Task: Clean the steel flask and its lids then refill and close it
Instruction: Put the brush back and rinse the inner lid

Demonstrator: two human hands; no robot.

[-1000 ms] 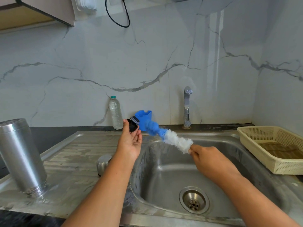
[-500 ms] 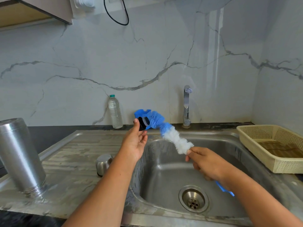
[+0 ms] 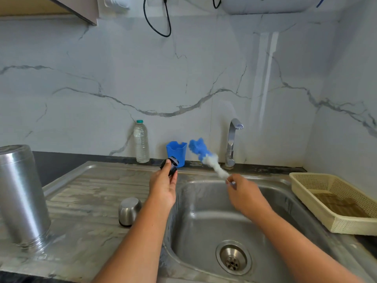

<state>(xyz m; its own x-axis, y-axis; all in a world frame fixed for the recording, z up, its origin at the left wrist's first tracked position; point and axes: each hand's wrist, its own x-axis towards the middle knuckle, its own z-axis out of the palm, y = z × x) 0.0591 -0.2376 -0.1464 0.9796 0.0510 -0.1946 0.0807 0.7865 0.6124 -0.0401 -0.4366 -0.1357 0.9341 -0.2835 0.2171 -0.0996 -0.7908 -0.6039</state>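
Fingers [image 3: 166, 170] of the left hand [image 3: 163, 188], right of the steel flask [image 3: 22, 193] standing on the wet surface [image 3: 91, 193] and the steel cup lid [image 3: 129, 211], pinch the black inner lid [image 3: 173, 163] at the sink [image 3: 204, 217] rim. Right hand [image 3: 244, 195] fingers grip the bottle brush [image 3: 204, 155] by its handle, bristles raised clear of that lid. Judged step: scrubbing the lids; next, bristles must meet the inner lid squarely.

White marble crossed by grey veins is seen on the wall [image 3: 183, 78]. The brush [image 3: 206, 157] is coloured blue at its end and white nearer the handle. A blue cup [image 3: 177, 150], a black lid [image 3: 174, 162], a silver flask [image 3: 22, 197] and a cream, perforated basket [image 3: 306, 182] are seen.
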